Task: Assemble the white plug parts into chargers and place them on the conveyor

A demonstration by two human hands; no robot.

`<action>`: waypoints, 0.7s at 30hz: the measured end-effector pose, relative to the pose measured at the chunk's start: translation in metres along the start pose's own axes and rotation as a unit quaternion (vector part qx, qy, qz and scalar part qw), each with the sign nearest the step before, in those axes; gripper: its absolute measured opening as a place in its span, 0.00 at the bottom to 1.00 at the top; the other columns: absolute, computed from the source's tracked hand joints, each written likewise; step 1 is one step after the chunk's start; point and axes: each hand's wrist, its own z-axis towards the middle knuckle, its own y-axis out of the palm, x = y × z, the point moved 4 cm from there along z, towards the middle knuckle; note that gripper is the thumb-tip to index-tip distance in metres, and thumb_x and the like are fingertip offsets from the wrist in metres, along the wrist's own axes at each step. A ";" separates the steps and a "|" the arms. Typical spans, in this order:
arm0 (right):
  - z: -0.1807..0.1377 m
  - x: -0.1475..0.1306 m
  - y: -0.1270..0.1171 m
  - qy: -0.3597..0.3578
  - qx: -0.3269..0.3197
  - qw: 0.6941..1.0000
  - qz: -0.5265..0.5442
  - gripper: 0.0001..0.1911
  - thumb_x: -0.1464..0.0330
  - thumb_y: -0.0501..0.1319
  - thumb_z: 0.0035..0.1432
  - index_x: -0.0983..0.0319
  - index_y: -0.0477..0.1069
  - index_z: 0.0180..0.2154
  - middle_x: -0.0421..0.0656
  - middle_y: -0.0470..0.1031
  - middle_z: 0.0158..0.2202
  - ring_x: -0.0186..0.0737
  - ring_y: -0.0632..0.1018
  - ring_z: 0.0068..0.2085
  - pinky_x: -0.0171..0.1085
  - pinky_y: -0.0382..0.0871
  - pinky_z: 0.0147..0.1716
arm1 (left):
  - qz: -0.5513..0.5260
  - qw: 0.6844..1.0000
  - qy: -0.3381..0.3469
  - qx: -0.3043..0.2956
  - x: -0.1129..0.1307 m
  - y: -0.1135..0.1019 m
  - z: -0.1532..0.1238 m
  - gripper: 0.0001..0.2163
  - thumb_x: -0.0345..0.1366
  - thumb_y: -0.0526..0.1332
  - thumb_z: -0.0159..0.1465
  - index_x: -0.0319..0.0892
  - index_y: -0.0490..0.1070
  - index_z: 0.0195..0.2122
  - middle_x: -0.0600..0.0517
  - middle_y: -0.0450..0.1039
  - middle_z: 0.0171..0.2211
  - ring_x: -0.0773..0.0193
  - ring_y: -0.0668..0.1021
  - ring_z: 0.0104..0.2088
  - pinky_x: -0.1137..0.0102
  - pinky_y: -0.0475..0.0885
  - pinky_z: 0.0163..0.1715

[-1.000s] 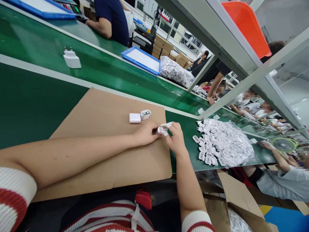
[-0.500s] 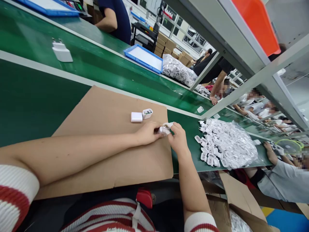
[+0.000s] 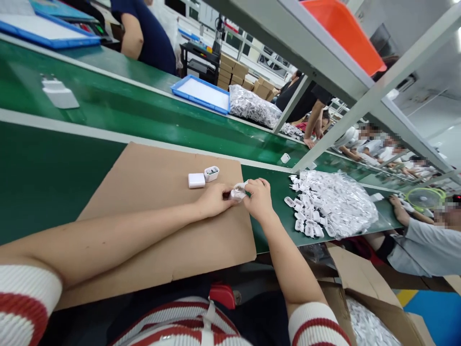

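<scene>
Both hands meet over the right part of a cardboard sheet. My left hand is closed on a white charger housing, its fingers gripping the near side. From the right, my right hand pinches a white piece at the housing's upper edge; whether it is a separate cap is partly hidden by the fingers. Just beyond my left hand, a closed white charger block lies on the cardboard. Touching or nearly touching it is an open white housing with a green circuit board inside.
Right of the cardboard, a clear bag spills white plug caps onto the green bench. A belt behind carries a white plug adapter. A metal post rises at the back right. Co-workers sit along the line, one person's sleeve near the bag.
My view has shifted a little, so most things sit further left. My right fingers have closed in nearer to the left hand around the white housing. The two blocks stay on the cardboard.
</scene>
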 end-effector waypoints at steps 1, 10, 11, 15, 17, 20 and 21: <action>0.002 -0.001 -0.001 0.007 -0.017 1.000 0.000 0.14 0.79 0.61 0.54 0.57 0.80 0.35 0.43 0.79 0.37 0.45 0.75 0.44 0.50 0.57 0.61 | 0.003 1.000 0.001 0.000 0.001 0.000 -0.001 0.14 0.49 0.66 0.61 0.42 0.80 0.36 0.47 0.81 0.34 0.53 0.78 0.34 0.63 0.71 0.36; 0.003 -0.008 -0.009 0.039 -0.075 0.996 -0.007 0.15 0.78 0.63 0.54 0.56 0.81 0.39 0.41 0.82 0.43 0.44 0.78 0.48 0.47 0.56 0.61 | 0.164 0.986 0.029 0.011 0.008 -0.002 -0.021 0.21 0.53 0.57 0.70 0.43 0.74 0.54 0.43 0.82 0.44 0.47 0.82 0.41 0.59 0.75 0.40; 0.002 -0.008 -0.007 0.040 -0.070 0.997 -0.008 0.15 0.78 0.62 0.55 0.56 0.81 0.39 0.41 0.81 0.44 0.43 0.77 0.48 0.47 0.54 0.62 | 0.201 0.979 0.041 0.002 0.008 -0.001 -0.022 0.20 0.52 0.54 0.71 0.43 0.75 0.52 0.42 0.82 0.44 0.46 0.82 0.42 0.58 0.75 0.41; -0.003 -0.004 0.002 0.048 -0.044 0.998 0.021 0.13 0.76 0.63 0.57 0.55 0.80 0.39 0.39 0.81 0.42 0.43 0.77 0.49 0.46 0.54 0.63 | 0.378 0.921 0.088 -0.016 0.004 0.004 -0.022 0.24 0.47 0.46 0.74 0.36 0.76 0.51 0.33 0.81 0.42 0.39 0.83 0.41 0.58 0.73 0.34; -0.004 0.001 0.006 0.053 -0.033 0.995 0.073 0.12 0.74 0.63 0.58 0.55 0.80 0.41 0.38 0.80 0.43 0.41 0.78 0.48 0.41 0.59 0.58 | 0.439 0.894 0.084 -0.026 0.001 0.007 -0.021 0.27 0.45 0.44 0.74 0.31 0.76 0.54 0.29 0.80 0.40 0.39 0.83 0.37 0.60 0.70 0.27; -0.006 0.008 0.013 0.057 -0.009 0.988 0.143 0.13 0.74 0.63 0.59 0.54 0.80 0.43 0.37 0.79 0.41 0.40 0.78 0.46 0.37 0.62 0.53 | 0.424 0.902 0.070 -0.037 0.000 0.008 -0.021 0.29 0.42 0.41 0.74 0.27 0.75 0.55 0.30 0.78 0.33 0.40 0.82 0.31 0.62 0.63 0.23; -0.007 0.010 0.015 0.060 0.000 0.986 0.155 0.13 0.75 0.63 0.58 0.55 0.80 0.42 0.36 0.78 0.39 0.39 0.78 0.46 0.37 0.62 0.54 | 0.387 0.919 0.069 -0.032 0.002 0.008 -0.022 0.28 0.44 0.42 0.73 0.27 0.76 0.54 0.30 0.77 0.31 0.39 0.82 0.30 0.62 0.63 0.23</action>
